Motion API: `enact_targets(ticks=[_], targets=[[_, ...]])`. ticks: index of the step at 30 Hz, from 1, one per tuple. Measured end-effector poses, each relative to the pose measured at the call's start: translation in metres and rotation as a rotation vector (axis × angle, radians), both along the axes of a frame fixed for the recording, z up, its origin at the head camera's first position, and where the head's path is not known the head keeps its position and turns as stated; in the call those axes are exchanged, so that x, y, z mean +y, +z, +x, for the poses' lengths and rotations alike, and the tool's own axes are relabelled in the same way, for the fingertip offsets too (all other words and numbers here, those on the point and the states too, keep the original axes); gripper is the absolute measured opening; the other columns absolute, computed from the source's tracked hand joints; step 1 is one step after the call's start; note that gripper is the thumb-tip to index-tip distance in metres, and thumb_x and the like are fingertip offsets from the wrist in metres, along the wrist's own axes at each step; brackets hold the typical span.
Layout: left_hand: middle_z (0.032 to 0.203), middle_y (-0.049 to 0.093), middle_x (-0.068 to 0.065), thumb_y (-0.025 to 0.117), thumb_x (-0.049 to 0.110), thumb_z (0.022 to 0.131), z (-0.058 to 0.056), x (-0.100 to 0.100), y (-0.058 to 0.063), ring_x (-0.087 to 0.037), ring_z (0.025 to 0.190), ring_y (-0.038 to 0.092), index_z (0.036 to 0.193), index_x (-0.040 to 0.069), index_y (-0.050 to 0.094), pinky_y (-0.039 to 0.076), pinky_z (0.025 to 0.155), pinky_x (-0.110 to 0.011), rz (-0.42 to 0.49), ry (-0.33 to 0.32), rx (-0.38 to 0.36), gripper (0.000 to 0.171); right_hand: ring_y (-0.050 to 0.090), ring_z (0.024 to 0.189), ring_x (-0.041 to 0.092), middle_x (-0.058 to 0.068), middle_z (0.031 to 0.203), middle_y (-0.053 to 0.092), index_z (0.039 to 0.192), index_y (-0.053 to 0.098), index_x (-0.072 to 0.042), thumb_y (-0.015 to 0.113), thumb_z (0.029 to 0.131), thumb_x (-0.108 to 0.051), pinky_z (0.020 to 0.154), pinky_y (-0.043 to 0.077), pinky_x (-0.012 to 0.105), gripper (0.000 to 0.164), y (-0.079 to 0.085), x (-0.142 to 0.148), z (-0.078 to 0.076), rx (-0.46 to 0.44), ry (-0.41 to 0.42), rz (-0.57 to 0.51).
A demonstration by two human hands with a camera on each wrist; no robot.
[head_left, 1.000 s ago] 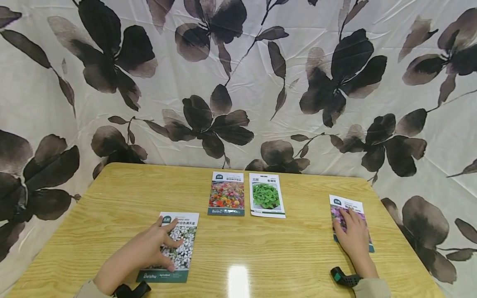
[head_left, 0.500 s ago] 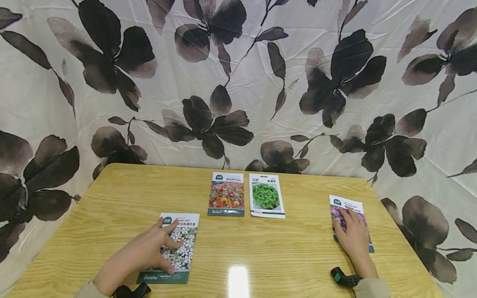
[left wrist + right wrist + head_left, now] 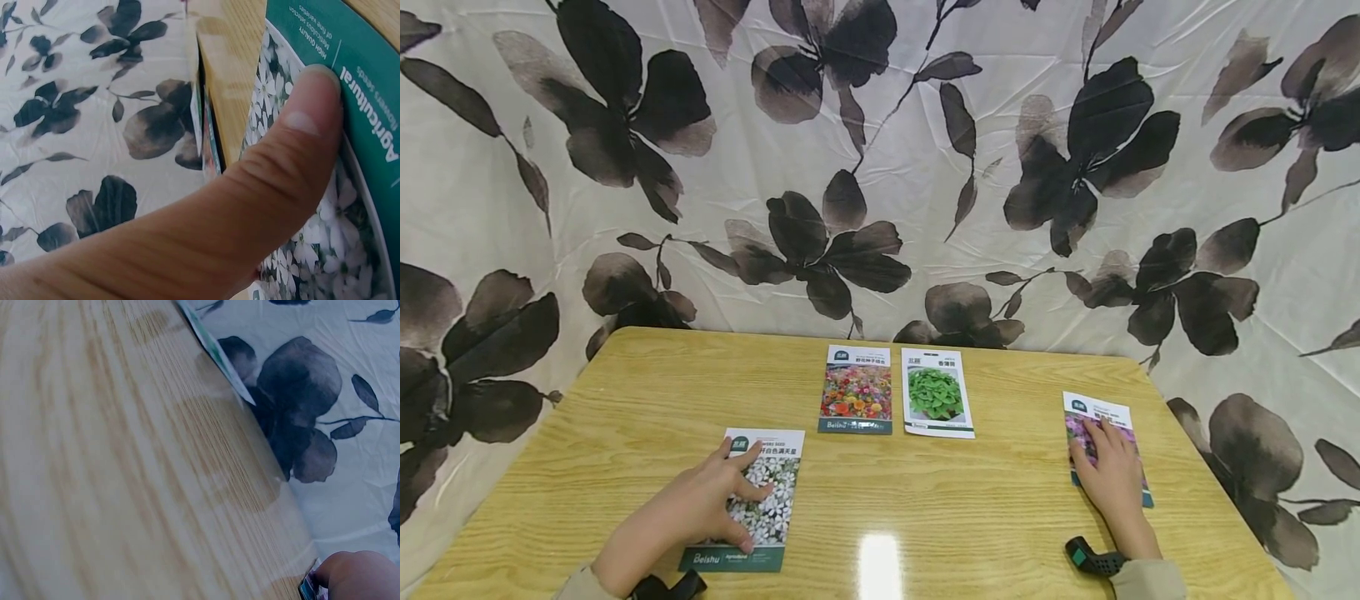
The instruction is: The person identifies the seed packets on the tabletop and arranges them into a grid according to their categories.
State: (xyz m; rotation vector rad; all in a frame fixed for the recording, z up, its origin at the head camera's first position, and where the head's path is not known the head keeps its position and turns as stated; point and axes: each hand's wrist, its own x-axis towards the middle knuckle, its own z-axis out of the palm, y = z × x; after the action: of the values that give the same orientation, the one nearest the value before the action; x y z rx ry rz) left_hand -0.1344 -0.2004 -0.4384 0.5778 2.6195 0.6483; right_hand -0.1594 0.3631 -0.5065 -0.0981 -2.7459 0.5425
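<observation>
My left hand lies with fingers spread on a seed packet with white flowers and a green bottom band, at the front left of the table. In the left wrist view, the thumb presses flat near that packet's green band. At the right side, my right hand rests with extended fingers over a seed packet with purple flowers, hiding much of its picture. Only a fingertip and a sliver of this packet show at the corner of the right wrist view.
Two more seed packets lie side by side near the table's back edge: one with mixed colourful flowers, one with a green leafy plant. A floral curtain hangs right behind the wooden table.
The white-flower packet has slid slightly to the right under my left hand, which moved along with it. My right hand and the other packets have stayed in place.
</observation>
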Motion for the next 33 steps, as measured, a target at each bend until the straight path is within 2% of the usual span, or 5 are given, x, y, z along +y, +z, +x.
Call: enact_targets(ticks=[5, 12, 18, 26, 33], targets=[[0.155, 0.035, -0.021, 0.091, 0.044, 0.056, 0.0009, 0.0019, 0.0019, -0.064, 0.138, 0.01, 0.117, 0.021, 0.076, 0.049, 0.058, -0.036, 0.002, -0.002, 0.005, 0.067, 0.032, 0.131, 0.055, 0.034, 0.146, 0.037, 0.138, 0.051, 0.005, 0.056, 0.098, -0.026, 0.098, 0.024, 0.074, 0.051, 0.0007, 0.0002, 0.0007, 0.007, -0.001, -0.007], [0.157, 0.033, -0.018, 0.091, 0.044, 0.056, 0.0014, 0.0041, 0.0016, -0.061, 0.14, 0.009, 0.118, 0.023, 0.076, 0.043, 0.05, -0.031, -0.005, 0.011, 0.0, 0.068, 0.032, 0.13, 0.055, 0.034, 0.146, 0.037, 0.137, 0.052, 0.005, 0.056, 0.098, -0.027, 0.098, 0.024, 0.074, 0.051, 0.0008, 0.0004, 0.0008, 0.014, 0.003, -0.009], [0.157, 0.034, -0.019, 0.09, 0.045, 0.056, 0.0008, 0.0044, 0.0014, -0.061, 0.14, 0.009, 0.118, 0.023, 0.076, 0.044, 0.051, -0.032, -0.01, 0.003, 0.001, 0.068, 0.032, 0.131, 0.055, 0.034, 0.146, 0.037, 0.137, 0.051, 0.006, 0.056, 0.098, -0.026, 0.099, 0.023, 0.074, 0.051, 0.001, 0.0003, 0.0009, 0.014, -0.001, -0.008], [0.156, 0.036, -0.019, 0.09, 0.048, 0.055, 0.0002, 0.0078, 0.0023, -0.063, 0.138, 0.013, 0.118, 0.025, 0.076, 0.053, 0.068, -0.05, -0.043, -0.007, 0.018, 0.068, 0.032, 0.132, 0.054, 0.033, 0.146, 0.037, 0.137, 0.051, 0.005, 0.056, 0.098, -0.026, 0.099, 0.023, 0.073, 0.051, 0.0, 0.0006, 0.0002, 0.014, -0.003, -0.013], [0.156, 0.035, -0.019, 0.088, 0.05, 0.056, 0.0009, 0.0098, 0.0, -0.062, 0.139, 0.013, 0.119, 0.026, 0.075, 0.048, 0.056, -0.038, -0.038, -0.008, 0.017, 0.069, 0.032, 0.132, 0.054, 0.033, 0.146, 0.037, 0.137, 0.052, 0.005, 0.057, 0.097, -0.026, 0.099, 0.023, 0.073, 0.051, 0.0, 0.0006, -0.0008, 0.021, -0.003, -0.011]])
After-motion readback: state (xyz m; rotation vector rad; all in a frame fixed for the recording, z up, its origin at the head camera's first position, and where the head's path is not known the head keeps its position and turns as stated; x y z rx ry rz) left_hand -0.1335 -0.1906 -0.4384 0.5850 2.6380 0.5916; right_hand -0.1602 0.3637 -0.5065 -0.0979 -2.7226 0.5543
